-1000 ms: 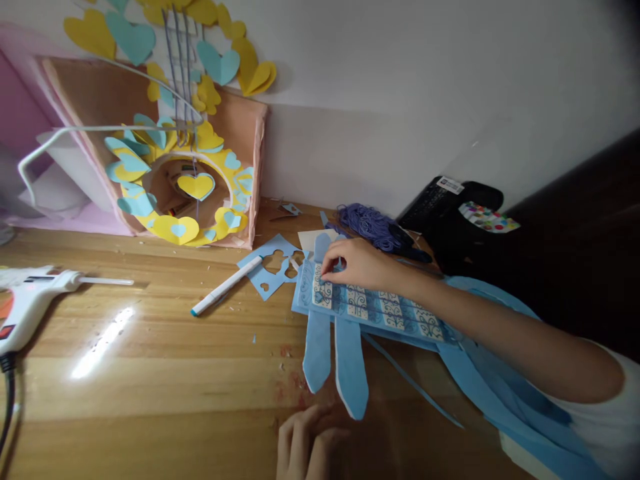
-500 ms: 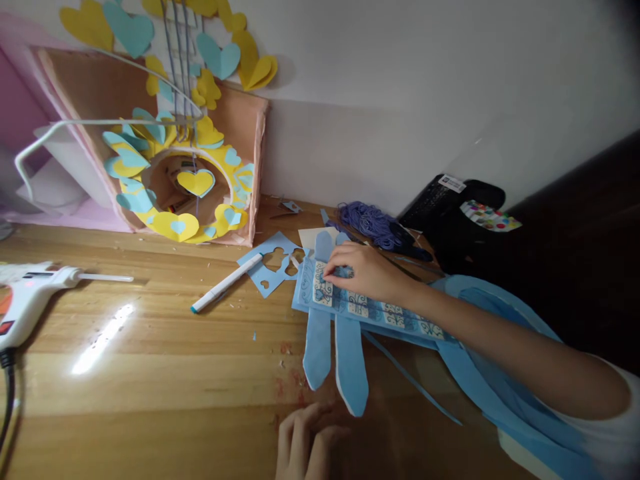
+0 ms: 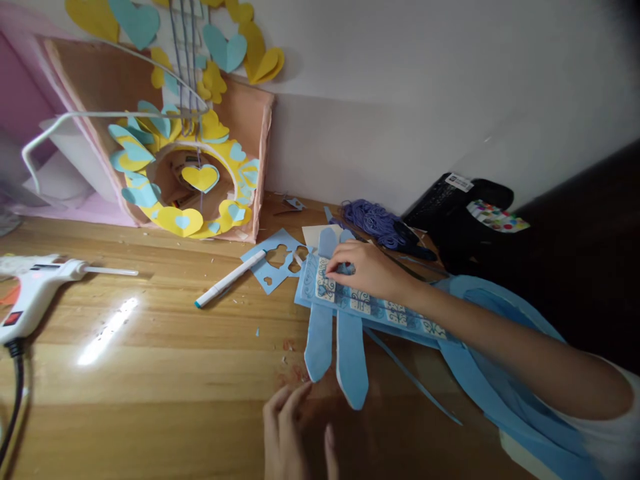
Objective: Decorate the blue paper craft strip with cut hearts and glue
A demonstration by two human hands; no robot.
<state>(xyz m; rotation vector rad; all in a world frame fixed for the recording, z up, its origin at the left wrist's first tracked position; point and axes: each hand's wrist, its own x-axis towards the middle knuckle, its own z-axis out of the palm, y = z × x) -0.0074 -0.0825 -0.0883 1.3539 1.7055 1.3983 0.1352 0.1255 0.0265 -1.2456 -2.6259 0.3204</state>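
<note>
A blue craft guitar (image 3: 500, 387) that looks like foam or card lies at the right. Its neck (image 3: 373, 319) carries white panels with dark swirls, and pointed blue strips (image 3: 320, 343) cross under the neck's far end. My right hand (image 3: 367, 270) rests over that end, thumb and fingertips pinched together at the first white panel (image 3: 326, 280). Whatever lies between those fingertips is too small to make out. At the bottom edge, my left hand (image 3: 293, 427) is open above the table, fingers apart and holding nothing, its fingertips near the end of one strip.
A white hot glue gun (image 3: 43, 270) lies at left. A marker (image 3: 230, 279) rests beside a cut-out blue sheet (image 3: 273, 277). Behind are purple yarn (image 3: 373, 220) and a box with a heart-covered ring (image 3: 180, 223). A thin blue strip (image 3: 410, 377) trails below the neck.
My left hand has moved slightly up and left, its fingers spreading further from the thumb. My right hand keeps its pinch at the neck. The view has shifted a little.
</note>
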